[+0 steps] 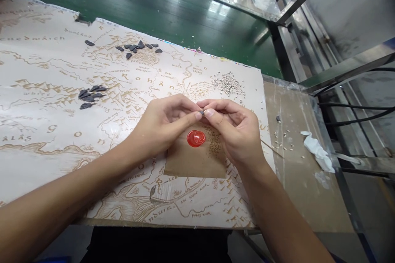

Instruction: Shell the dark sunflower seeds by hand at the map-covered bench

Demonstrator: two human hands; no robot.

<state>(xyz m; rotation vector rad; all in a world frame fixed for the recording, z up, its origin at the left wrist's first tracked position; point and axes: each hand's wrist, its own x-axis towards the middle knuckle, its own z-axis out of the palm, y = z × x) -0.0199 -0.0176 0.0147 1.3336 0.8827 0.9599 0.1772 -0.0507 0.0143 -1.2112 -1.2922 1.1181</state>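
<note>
My left hand [168, 121] and my right hand [239, 131] meet over the middle of the sheet, thumbs and fingertips pinched together. Between them is a small dark grey piece [201, 112], mostly covered by the fingers. Just below the fingertips, a glossy red round cap or puddle [196, 138] rests on a brown card square [185, 164]. Tiny gold-brown bits [215, 144] are scattered on that card, beside my right hand. A thin brown stick [272, 149] juts out behind my right wrist; whether it is held or lying there I cannot tell.
A map-printed sheet [46, 127] covers the table. Dark leaf-like pieces lie in a left cluster [91, 95] and a far cluster [135, 46]. Small pale bits [228, 83] are heaped far right. A crumpled white tissue [317, 152] lies by the right edge, near a metal frame [296, 53].
</note>
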